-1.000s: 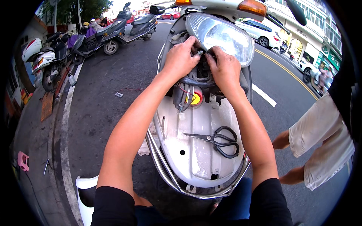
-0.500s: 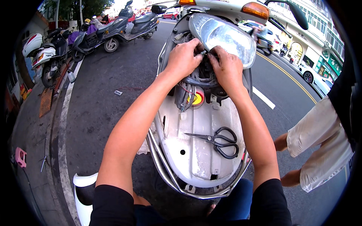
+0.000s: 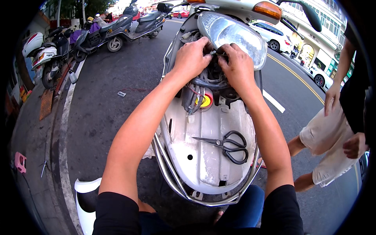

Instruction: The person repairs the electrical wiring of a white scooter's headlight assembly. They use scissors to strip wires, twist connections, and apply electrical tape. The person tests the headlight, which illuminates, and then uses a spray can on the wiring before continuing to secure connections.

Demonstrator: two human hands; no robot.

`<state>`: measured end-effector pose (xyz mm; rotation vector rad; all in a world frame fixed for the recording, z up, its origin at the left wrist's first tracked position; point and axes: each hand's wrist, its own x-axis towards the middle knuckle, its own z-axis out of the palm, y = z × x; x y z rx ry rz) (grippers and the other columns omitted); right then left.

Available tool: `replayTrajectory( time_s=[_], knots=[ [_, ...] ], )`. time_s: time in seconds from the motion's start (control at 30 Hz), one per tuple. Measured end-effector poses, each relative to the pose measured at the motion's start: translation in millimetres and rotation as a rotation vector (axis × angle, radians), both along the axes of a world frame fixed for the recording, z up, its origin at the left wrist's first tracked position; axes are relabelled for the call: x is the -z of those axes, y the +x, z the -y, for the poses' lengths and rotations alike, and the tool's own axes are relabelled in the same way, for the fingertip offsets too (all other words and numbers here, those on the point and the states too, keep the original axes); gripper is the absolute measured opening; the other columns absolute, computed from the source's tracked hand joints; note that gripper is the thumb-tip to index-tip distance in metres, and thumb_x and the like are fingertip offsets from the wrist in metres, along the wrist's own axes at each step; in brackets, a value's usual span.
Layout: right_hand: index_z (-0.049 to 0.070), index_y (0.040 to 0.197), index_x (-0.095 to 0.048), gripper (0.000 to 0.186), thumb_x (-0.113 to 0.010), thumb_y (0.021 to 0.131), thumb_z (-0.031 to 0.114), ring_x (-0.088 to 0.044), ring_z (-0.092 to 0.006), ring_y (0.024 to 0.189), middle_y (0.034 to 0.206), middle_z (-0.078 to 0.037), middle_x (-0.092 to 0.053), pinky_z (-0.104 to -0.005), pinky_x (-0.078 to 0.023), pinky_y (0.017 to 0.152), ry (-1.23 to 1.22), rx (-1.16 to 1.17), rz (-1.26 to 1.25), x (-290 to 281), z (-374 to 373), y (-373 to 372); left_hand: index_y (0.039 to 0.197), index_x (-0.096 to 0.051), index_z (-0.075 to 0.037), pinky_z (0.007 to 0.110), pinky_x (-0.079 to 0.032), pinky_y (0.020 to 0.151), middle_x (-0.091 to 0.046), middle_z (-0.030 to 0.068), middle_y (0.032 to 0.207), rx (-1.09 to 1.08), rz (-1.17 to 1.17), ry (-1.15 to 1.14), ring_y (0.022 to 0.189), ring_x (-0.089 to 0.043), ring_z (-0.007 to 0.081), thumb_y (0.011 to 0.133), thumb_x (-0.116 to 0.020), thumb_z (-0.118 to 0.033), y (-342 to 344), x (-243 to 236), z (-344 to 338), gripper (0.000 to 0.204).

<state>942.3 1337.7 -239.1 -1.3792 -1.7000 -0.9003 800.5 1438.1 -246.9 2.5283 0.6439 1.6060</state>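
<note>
Both hands are closed in a pinch at the dark wiring cavity below the scooter's headlight (image 3: 239, 37). My left hand (image 3: 191, 58) and my right hand (image 3: 237, 64) nearly meet, gripping wiring with a small pale piece (image 3: 212, 52) showing between their fingertips. The fingers hide most of it. Just below, a thick black cable bundle (image 3: 209, 84) crosses the opening. Under that hang grey wires beside a round red and yellow part (image 3: 204, 102). Black-handled scissors (image 3: 227, 145) lie partly open on the worn white scooter panel (image 3: 207, 172).
A chrome guard bar (image 3: 176, 184) curves around the panel's near end. A loose white cover (image 3: 87, 209) lies at lower left. At right, a person in beige shorts (image 3: 327, 133) stands close. Parked scooters (image 3: 117, 33) line the left; a pink stool (image 3: 20, 162) sits on the pavement.
My hands stay pinched at the wiring, with the pale piece now more visible. The person at right has shifted, and their hands have come into view. A white car has replaced the passing scooter.
</note>
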Motion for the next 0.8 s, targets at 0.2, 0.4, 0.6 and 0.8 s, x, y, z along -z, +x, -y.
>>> replayTrajectory(
  time_s=[0.2,0.4,0.6,0.8],
  knots=[
    [0.007,0.096,-0.066,0.015,-0.066,0.082,0.014,-0.066,-0.0374,0.082,0.092,-0.014,-0.064,-0.0477,-0.053,0.071,-0.074,0.035,0.089,-14,-1,2,0.104,-0.065,-0.006,0.042,-0.054,0.079,-0.073,0.0134,0.093,0.002,0.003,0.004,0.090,-0.070,0.0326,0.079,-0.069,-0.010,1,1,0,0.026],
    [0.007,0.097,-0.066,0.017,-0.065,0.083,0.016,-0.066,-0.0374,0.084,0.092,-0.014,-0.064,-0.0478,-0.053,0.072,-0.144,0.052,0.188,-25,1,4,0.103,-0.065,-0.009,0.049,-0.053,0.083,-0.071,0.0166,0.095,-0.016,-0.018,-0.028,0.095,-0.067,0.0378,0.078,-0.072,-0.015,0,-1,5,0.027],
    [0.008,0.098,-0.066,0.017,-0.067,0.082,0.016,-0.066,-0.0368,0.084,0.093,-0.013,-0.064,-0.0469,-0.053,0.072,-0.128,0.080,0.169,-19,0,2,0.100,-0.069,-0.006,0.043,-0.054,0.081,-0.072,0.0164,0.093,-0.010,0.030,-0.016,0.091,-0.068,0.0361,0.079,-0.070,-0.013,1,1,2,0.021],
    [0.010,0.100,-0.067,0.021,-0.070,0.080,0.018,-0.066,-0.0324,0.091,0.095,-0.011,-0.063,-0.0451,-0.053,0.072,-0.018,0.086,0.095,1,-2,0,0.100,-0.069,-0.006,0.042,-0.053,0.082,-0.072,0.0159,0.093,0.019,0.061,-0.035,0.091,-0.069,0.0354,0.079,-0.070,-0.012,3,2,-2,0.022]
  ],
)
